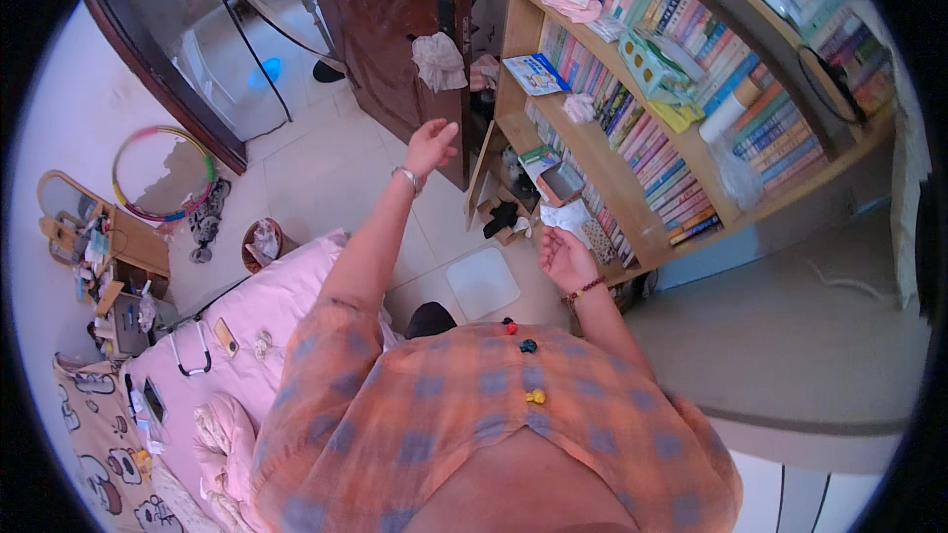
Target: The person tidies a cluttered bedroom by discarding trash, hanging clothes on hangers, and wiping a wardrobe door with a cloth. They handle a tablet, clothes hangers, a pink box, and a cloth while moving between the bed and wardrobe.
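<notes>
My left hand point(432, 147) is raised ahead of me, palm turned to the right, with slightly curled fingers and nothing in it. It is close to the edge of a dark brown door point(392, 29), below a white cloth point(438, 61) hung at the handle. My right hand point(566, 257) has loosely curled fingers and no visible object in it. Just beyond it, a white crumpled thing point(567, 215) lies on the low shelf of a wooden bookcase point(643, 233). An open box point(560, 184) stands a little above that in the view.
Books fill the bookcase's shelves. A white flat square point(483, 283) lies on the floor before me. At left are a bed with a pink sheet point(296, 274), a waste basket point(261, 244), a hula hoop point(164, 217) against the wall and a cluttered small dresser point(141, 243).
</notes>
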The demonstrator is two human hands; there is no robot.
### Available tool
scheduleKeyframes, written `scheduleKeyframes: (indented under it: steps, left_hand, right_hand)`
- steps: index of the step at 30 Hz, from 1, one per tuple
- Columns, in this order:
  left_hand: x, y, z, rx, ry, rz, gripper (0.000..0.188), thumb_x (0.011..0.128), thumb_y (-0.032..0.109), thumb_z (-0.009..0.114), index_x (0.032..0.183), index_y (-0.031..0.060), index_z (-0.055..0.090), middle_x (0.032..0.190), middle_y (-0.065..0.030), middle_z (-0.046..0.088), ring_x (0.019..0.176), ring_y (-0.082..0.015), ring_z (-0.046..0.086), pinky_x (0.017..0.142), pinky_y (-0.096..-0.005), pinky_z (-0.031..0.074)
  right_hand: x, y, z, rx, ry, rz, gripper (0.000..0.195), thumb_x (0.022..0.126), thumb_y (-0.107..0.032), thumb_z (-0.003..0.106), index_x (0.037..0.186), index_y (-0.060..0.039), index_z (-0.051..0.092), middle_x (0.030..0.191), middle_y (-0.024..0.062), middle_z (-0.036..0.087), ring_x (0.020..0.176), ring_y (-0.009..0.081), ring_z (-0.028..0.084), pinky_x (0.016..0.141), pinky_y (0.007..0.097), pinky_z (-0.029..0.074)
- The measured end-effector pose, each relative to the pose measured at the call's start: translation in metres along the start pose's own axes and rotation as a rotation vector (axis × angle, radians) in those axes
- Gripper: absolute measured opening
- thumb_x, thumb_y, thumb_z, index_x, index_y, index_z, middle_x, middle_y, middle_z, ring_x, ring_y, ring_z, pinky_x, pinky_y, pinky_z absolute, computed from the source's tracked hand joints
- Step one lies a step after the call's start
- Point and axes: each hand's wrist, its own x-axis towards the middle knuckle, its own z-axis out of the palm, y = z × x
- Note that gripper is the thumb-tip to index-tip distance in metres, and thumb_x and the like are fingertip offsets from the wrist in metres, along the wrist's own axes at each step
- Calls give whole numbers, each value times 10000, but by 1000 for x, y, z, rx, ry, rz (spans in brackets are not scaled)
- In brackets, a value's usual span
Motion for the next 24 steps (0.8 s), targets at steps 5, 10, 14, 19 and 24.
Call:
scheduleKeyframes:
  steps: [5, 10, 14, 19, 24]
  left_hand:
    - [123, 1, -23, 190, 25, -48, 710, 898, 444, 670, 1411, 1, 456, 1123, -94, 656, 731, -153, 634, 570, -304, 507]
    - [234, -7, -25, 147, 89, -101, 870, 832, 457, 743, 1457, -20, 371, 958, -139, 663, 668, -179, 631, 507, -324, 494]
    - [308, -5, -24, -4, 185, -130, 864, 799, 435, 789, 1414, -20, 389, 920, -152, 675, 615, -205, 635, 461, -347, 491]
    - [369, -23, -33, -133, 200, -235, 582, 771, 382, 832, 1101, -29, 585, 839, -138, 673, 551, -212, 614, 395, -356, 447]
    - [390, -3, -81, 43, -31, -173, 428, 765, 349, 819, 881, -30, 657, 713, -91, 622, 482, -183, 523, 399, -349, 401]
  right_hand:
    - [29, -7, -14, 75, 61, -111, 167, 965, -228, 595, 1021, -84, 658, 807, -2, 634, 676, 127, 559, 641, 284, 477]
    - [44, 14, -15, 194, 235, -263, 135, 982, -225, 565, 1004, -108, 629, 812, -30, 617, 685, 120, 550, 647, 276, 464]
    - [62, 42, 13, 310, 323, -323, 157, 972, -215, 553, 983, -97, 655, 801, 3, 638, 664, 146, 576, 634, 293, 480]
    - [87, 61, 65, 236, 439, -402, 149, 973, -207, 569, 1005, -83, 645, 792, 5, 635, 681, 139, 575, 646, 290, 489]
    - [96, 81, 81, 237, 500, -427, 160, 967, -213, 574, 1003, -76, 648, 787, 5, 642, 675, 133, 586, 629, 290, 503]
